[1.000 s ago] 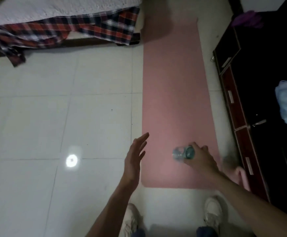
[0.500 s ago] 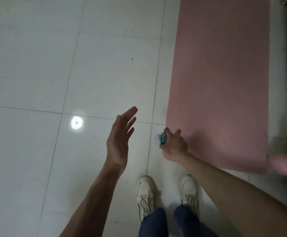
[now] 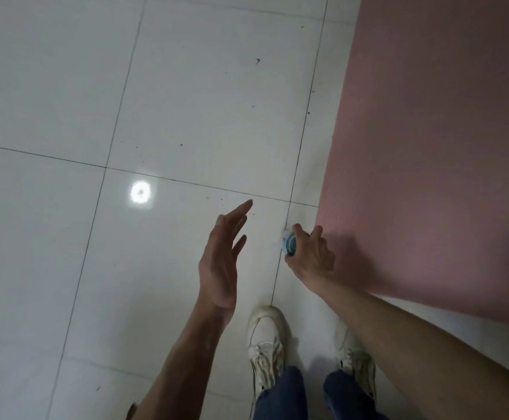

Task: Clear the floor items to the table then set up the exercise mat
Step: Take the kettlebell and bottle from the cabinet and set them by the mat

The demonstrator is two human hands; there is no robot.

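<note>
Nearest to the camera stand two white shoes [image 3: 266, 344] on the tiled floor [image 3: 186, 95]. A little farther, the right hand [image 3: 309, 257] holds a small bottle [image 3: 289, 242] with a teal cap end; the fingers [image 3: 318, 233] are curled round its body. The bottle is in the air, over the floor just beside the near left corner of the pink exercise mat [image 3: 429, 147]. Most of it is hidden by the hand, so I cannot tell how full it is. It is probably clear plastic, light and somewhat smooth, so a grip round the middle of the body seems safer than at the cap. The left hand [image 3: 221, 262] is empty, its fingers straight and slightly spread. The mat lies flat and unrolled; it looks soft and bendable, best taken at an edge or corner.
</note>
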